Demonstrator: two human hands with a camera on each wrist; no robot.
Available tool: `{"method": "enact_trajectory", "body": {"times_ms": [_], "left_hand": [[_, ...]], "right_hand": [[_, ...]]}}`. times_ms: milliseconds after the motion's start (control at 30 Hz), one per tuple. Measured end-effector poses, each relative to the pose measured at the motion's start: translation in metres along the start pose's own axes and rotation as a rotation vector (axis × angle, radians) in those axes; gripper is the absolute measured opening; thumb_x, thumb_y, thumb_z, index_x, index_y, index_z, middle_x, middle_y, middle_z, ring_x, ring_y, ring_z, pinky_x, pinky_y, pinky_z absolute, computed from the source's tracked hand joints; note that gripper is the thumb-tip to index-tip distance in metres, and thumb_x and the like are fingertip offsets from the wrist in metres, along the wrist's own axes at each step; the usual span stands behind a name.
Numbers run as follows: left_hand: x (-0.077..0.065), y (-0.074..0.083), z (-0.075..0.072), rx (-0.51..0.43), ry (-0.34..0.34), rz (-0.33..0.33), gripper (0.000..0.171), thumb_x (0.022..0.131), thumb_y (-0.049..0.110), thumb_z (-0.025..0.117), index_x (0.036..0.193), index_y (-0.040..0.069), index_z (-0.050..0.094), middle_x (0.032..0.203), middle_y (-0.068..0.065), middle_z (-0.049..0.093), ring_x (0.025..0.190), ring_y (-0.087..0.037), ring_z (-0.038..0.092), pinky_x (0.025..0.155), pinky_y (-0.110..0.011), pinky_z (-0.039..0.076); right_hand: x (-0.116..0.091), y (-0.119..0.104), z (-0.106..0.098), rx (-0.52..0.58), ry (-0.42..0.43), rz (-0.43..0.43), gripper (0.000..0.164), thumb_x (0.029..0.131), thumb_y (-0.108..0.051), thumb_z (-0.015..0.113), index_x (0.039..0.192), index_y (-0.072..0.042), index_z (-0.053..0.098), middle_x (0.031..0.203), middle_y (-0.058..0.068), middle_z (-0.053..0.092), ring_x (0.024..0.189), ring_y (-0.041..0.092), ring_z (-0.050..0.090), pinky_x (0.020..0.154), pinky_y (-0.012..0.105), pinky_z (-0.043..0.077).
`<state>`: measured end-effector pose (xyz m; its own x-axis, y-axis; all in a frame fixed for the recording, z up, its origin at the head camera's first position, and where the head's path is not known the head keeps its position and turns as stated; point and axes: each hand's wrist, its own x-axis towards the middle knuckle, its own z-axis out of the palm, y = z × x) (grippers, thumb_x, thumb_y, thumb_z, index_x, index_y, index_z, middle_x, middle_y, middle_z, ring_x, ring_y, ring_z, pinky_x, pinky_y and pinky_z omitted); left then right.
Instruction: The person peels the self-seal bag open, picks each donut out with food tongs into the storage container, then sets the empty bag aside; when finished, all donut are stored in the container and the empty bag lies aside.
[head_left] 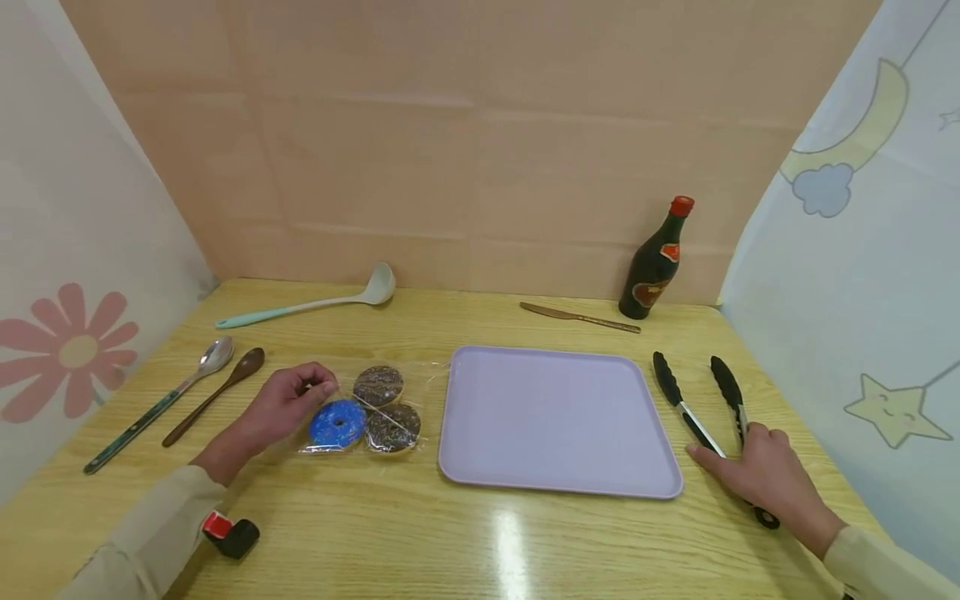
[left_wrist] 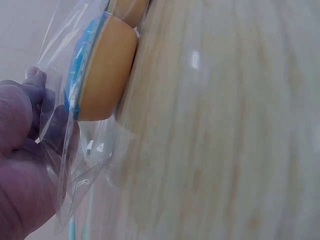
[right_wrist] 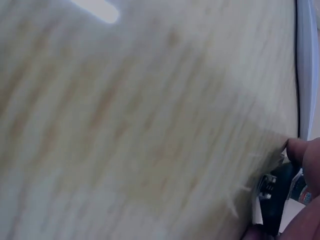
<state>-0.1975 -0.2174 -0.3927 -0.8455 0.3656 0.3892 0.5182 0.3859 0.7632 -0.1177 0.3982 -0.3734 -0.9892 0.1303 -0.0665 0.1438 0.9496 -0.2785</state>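
Observation:
My left hand [head_left: 291, 402] pinches the left edge of a clear plastic bag [head_left: 433, 377] between thumb and fingers. Inside the bag are a blue sprinkled donut [head_left: 337, 425] and two chocolate ones, a sprinkled donut [head_left: 393, 428] and a striped donut [head_left: 378, 386]. In the left wrist view the film of the bag [left_wrist: 82, 185] stretches over the fingers, beside the donut's tan underside [left_wrist: 107, 70]. On the right, my right hand [head_left: 772, 475] holds a pair of metal tongs [head_left: 701, 429] with black tips round the handle. The tongs' arms stand spread, tips pointing away from me.
A lilac tray [head_left: 555, 417] lies between the hands. Behind it are a gold knife [head_left: 579, 317] and a dark bottle [head_left: 656, 262] with a red cap. At left lie a ladle [head_left: 307, 304], a metal spoon [head_left: 161, 404] and a wooden spoon [head_left: 213, 396].

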Motion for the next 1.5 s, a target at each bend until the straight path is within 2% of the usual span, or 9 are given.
{"method": "enact_trajectory", "body": {"times_ms": [100,267,367,467,633,733,833,1133,1500], "left_hand": [[0.0,0.003,0.0,0.014,0.003,0.001,0.011,0.095,-0.007,0.051,0.095,-0.003,0.061,0.075,-0.012,0.054,0.059,-0.014,0.044,0.053,-0.027,0.038],[0.0,0.023,-0.001,0.026,-0.003,0.012,0.01,0.093,-0.01,0.051,0.092,-0.007,0.06,0.072,-0.016,0.052,0.058,-0.014,0.043,0.052,-0.028,0.037],[0.0,0.017,-0.002,0.017,-0.01,0.022,0.01,0.094,-0.009,0.052,0.093,-0.005,0.061,0.073,-0.013,0.053,0.058,-0.014,0.043,0.053,-0.028,0.037],[0.0,0.003,-0.002,0.006,-0.008,0.014,0.011,0.094,-0.006,0.053,0.094,-0.002,0.063,0.076,-0.01,0.056,0.059,-0.014,0.044,0.053,-0.028,0.038],[-0.001,0.002,-0.003,-0.032,-0.008,0.002,0.011,0.095,-0.001,0.054,0.094,-0.001,0.065,0.082,-0.01,0.059,0.062,-0.017,0.047,0.055,-0.027,0.04],[-0.001,0.002,-0.003,-0.036,-0.009,-0.002,0.011,0.095,-0.001,0.054,0.094,-0.002,0.065,0.084,-0.01,0.06,0.063,-0.017,0.048,0.055,-0.027,0.04],[-0.001,0.001,-0.002,-0.026,-0.012,-0.007,0.011,0.095,-0.001,0.055,0.093,-0.002,0.065,0.083,-0.01,0.06,0.062,-0.016,0.048,0.055,-0.026,0.041],[0.002,0.0,0.0,-0.026,-0.034,-0.011,0.012,0.095,0.001,0.054,0.093,-0.001,0.066,0.084,-0.01,0.061,0.064,-0.015,0.05,0.057,-0.027,0.042],[0.001,-0.002,0.0,-0.026,-0.043,-0.017,0.011,0.095,0.002,0.055,0.094,-0.001,0.066,0.084,-0.008,0.061,0.065,-0.014,0.05,0.057,-0.027,0.042]], "right_hand": [[0.002,0.0,-0.001,0.013,0.003,-0.009,0.094,0.087,-0.06,0.055,0.105,0.031,0.037,0.094,0.045,0.039,0.081,0.05,0.048,0.064,0.053,0.043],[0.003,-0.002,-0.003,0.082,0.041,-0.043,0.093,0.092,-0.049,0.054,0.117,0.036,0.026,0.106,0.053,0.034,0.1,0.062,0.033,0.075,0.064,0.037],[0.002,-0.01,-0.005,0.119,0.102,-0.12,0.085,0.091,-0.042,0.06,0.122,0.031,0.03,0.101,0.044,0.043,0.095,0.054,0.04,0.072,0.059,0.039],[0.001,-0.025,-0.009,0.139,0.158,-0.255,0.073,0.087,-0.034,0.068,0.127,0.02,0.039,0.097,0.027,0.05,0.083,0.036,0.048,0.065,0.044,0.039],[-0.002,-0.056,-0.012,0.216,0.191,-0.571,0.063,0.078,-0.018,0.079,0.129,0.006,0.05,0.095,0.006,0.05,0.067,0.01,0.044,0.056,0.026,0.035],[-0.001,-0.076,-0.012,0.242,0.148,-0.722,0.06,0.077,-0.016,0.08,0.128,0.001,0.054,0.097,0.0,0.05,0.066,0.005,0.043,0.056,0.022,0.035],[0.0,-0.096,-0.01,0.246,0.084,-0.805,0.058,0.078,-0.019,0.08,0.127,-0.001,0.056,0.099,-0.003,0.052,0.068,0.005,0.043,0.056,0.021,0.037],[0.012,-0.145,-0.003,0.153,-0.047,-0.968,0.054,0.078,-0.015,0.078,0.128,-0.005,0.057,0.104,-0.004,0.054,0.068,-0.001,0.05,0.06,0.023,0.044],[0.017,-0.192,-0.005,-0.043,-0.13,-0.956,0.056,0.081,-0.022,0.074,0.131,-0.007,0.055,0.113,-0.003,0.053,0.066,0.001,0.047,0.064,0.026,0.043]]}}
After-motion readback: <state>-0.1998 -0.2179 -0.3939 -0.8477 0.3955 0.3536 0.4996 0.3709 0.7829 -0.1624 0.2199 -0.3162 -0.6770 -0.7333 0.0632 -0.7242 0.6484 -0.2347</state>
